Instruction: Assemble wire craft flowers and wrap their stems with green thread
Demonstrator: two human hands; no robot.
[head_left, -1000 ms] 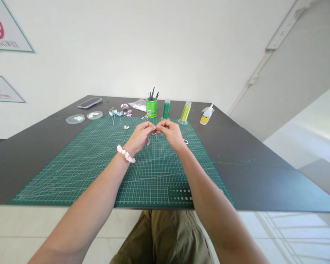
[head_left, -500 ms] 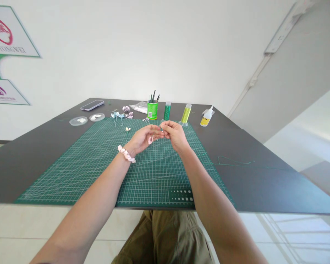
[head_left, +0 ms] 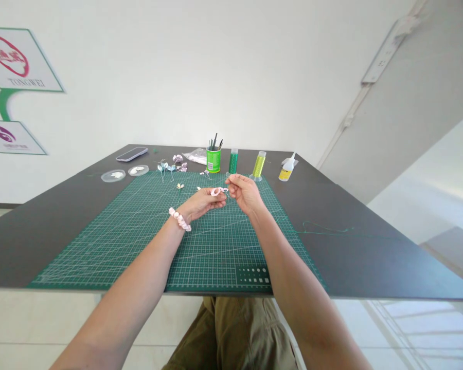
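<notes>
My left hand [head_left: 203, 203] is closed in a pinch over the green cutting mat [head_left: 139, 241]. Between its fingertips is a small pale purple flower [head_left: 225, 190], with thin stem ends below it. A pink ring-like piece [head_left: 215, 191] shows at the left thumb. Just to the right, my right hand [head_left: 245, 192] is raised with thumb and forefinger pressed together; anything in that pinch is too small to make out. Behind the left hand, a cream flower [head_left: 180, 186] with a green stem lies on the mat.
Blue flowers [head_left: 165, 167] and purple flowers [head_left: 181, 167] lie at the mat's back edge. Behind stand a green pen can [head_left: 213, 160], a dark green thread spool [head_left: 233, 161], a yellow-green spool [head_left: 259, 165] and a glue bottle [head_left: 287, 168]. Loose green thread [head_left: 324, 229] lies right.
My hands have parted slightly; before, their fingertips met. My left hand has turned and lowered a little, bringing the purple flower into view. The whole view has shifted slightly.
</notes>
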